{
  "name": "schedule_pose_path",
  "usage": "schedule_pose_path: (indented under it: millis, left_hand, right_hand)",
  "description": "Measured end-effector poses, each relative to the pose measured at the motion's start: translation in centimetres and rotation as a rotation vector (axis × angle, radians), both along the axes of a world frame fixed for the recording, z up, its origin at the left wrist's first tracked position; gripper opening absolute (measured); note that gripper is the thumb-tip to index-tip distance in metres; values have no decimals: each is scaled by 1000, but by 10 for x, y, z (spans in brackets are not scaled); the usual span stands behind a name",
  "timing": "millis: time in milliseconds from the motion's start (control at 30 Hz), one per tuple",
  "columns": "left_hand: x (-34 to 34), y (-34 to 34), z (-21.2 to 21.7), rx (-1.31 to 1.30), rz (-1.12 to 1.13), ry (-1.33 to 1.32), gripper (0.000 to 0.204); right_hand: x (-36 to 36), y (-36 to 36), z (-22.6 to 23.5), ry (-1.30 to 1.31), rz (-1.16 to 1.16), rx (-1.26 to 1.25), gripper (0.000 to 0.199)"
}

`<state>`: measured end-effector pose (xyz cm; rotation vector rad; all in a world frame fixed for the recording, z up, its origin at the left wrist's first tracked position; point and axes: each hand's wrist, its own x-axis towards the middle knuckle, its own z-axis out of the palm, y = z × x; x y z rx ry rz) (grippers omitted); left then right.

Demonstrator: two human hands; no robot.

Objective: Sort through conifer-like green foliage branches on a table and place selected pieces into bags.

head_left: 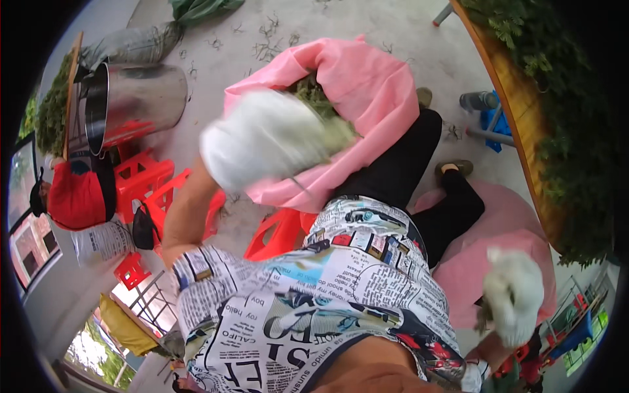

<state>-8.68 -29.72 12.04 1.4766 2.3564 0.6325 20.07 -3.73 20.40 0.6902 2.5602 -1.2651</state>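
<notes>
My left hand [265, 136], in a white glove and blurred by motion, is at the mouth of a pink bag [373, 85] on my lap. Its fingers are closed on a clump of green herbs [316, 97] that fills the bag's opening. My right hand [514, 296], also in a white glove, hangs low at my right side over a second pink bag [481, 249]. It is curled around a few dark green sprigs [483, 319]. I wear a newsprint-pattern shirt and black trousers.
A shiny steel pot [134, 101] lies on its side over red plastic stools [141, 180] at the left. A person in a red cap [78, 196] is beside them. A wooden-edged table [517, 98] heaped with greens curves along the right, with a blue stool [493, 123] under it. Twigs litter the concrete floor [275, 33].
</notes>
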Motion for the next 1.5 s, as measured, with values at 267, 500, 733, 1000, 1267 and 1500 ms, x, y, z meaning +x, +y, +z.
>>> schedule_pose_path:
  millis: [267,500,733,1000,1267,1500]
  left_hand:
    - [-224,-24,-120,658,825,-921,58]
    - [-249,27,-196,562,1044,-644,64]
    - [-148,176,-119,869,430,-424,34]
    - [-28,258,25,777,99,-524,24]
    - [19,277,69,817,-98,-562,23]
    - [68,343,148,1092,-390,338,55]
  right_hand:
    - [-199,-112,-156,-8,243,-223,69]
    - [-119,-42,-144,382,156,433,26]
    - [0,51,-40,797,-397,980,15]
    - [28,165,144,666,-725,1411,37]
    - [-1,306,198,151,-677,1241,56]
    - [-41,264,223,-321,-589,1476,52]
